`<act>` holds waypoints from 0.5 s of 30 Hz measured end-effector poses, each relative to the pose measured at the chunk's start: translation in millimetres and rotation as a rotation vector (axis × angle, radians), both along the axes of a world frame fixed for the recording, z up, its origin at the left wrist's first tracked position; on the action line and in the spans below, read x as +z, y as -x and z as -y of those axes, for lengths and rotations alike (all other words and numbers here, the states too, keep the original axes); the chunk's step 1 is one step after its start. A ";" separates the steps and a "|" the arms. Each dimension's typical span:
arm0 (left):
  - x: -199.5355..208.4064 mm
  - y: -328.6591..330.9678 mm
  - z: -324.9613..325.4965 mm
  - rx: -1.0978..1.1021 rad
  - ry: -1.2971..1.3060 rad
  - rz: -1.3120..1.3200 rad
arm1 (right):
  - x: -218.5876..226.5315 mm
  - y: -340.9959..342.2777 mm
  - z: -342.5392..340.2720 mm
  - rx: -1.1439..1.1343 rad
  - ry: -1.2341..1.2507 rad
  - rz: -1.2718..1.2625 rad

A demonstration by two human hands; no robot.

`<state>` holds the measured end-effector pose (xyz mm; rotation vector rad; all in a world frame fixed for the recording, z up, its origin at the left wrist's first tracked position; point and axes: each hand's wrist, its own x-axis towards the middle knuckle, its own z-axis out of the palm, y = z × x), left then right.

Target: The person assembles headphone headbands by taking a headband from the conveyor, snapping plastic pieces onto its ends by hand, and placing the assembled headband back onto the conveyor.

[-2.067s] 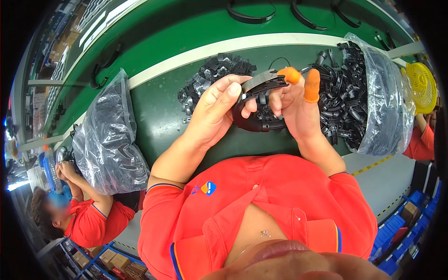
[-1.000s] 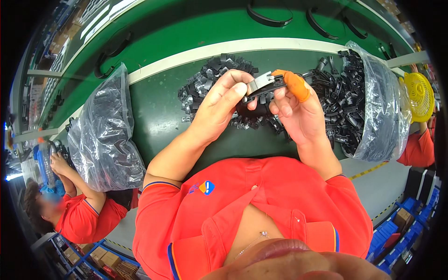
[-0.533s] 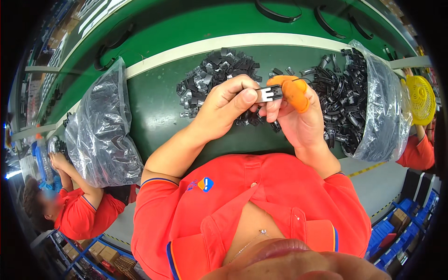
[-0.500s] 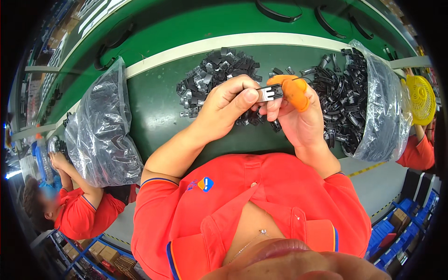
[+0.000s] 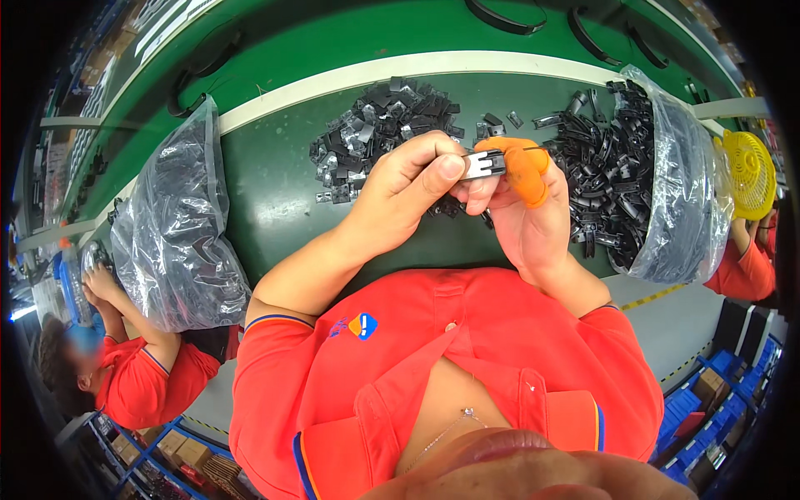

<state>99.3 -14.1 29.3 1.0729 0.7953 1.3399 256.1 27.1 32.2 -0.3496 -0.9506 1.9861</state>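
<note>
Right hand point(image 5: 529, 204) has curled in since the first frame, its raised orange-covered finger now folded down, and the black part point(image 5: 487, 162) is turned so its silver-white slotted end shows. Part sits between both hands over the green bench point(image 5: 279, 196), centre of view toward 1 o'clock. Left hand point(image 5: 408, 183) pinches it from 9 o'clock, thumb on top, forefinger behind, no gap. Right hand is bent nearly closed on it from 3 o'clock, orange finger covers point(image 5: 527, 171) against its end; rest of the part hidden by fingers. From the part: pile of small black clips point(image 5: 358, 137) at 10 o'clock, heap of curved black pieces point(image 5: 604, 171) at 3, spilling from a clear bag point(image 5: 687, 196); second clear bag point(image 5: 175, 242) between 8 and 9, well apart
</note>
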 end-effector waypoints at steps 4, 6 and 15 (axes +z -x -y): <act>-2.4 0.7 -0.5 0.156 -0.157 -0.405 | 1.5 -2.9 -4.3 -0.006 -0.039 0.188; -4.5 1.2 -0.5 0.169 -0.215 -0.508 | 3.3 -4.7 -3.0 0.022 -0.019 0.195; 11.5 6.7 0.5 0.006 -0.376 -0.851 | 18.0 -7.4 -8.7 -0.142 -0.255 0.565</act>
